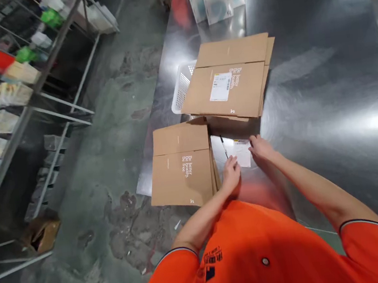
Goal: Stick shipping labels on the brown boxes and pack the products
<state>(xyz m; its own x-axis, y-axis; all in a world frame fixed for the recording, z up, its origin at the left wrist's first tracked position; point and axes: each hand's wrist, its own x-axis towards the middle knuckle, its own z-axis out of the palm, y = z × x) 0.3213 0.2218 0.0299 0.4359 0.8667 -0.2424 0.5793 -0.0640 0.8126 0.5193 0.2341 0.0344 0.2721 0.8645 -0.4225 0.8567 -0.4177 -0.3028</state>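
At lower centre of the frame, on the steel table [308, 76], the right hand [261, 147] rests curled fingertips on a white label sheet [242, 152] — flattened cardboard cartons [182, 165] lie just left — while the left hand [230, 174] curls beside a black pen [223, 147], any pinch hidden.

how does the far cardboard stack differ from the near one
The far flattened carton stack carries a white shipping label; the near stack shows none. The far flattened carton stack sits partly over a white plastic basket; the near stack lies beside the left hand. Both are brown cardboard printed with white lettering.
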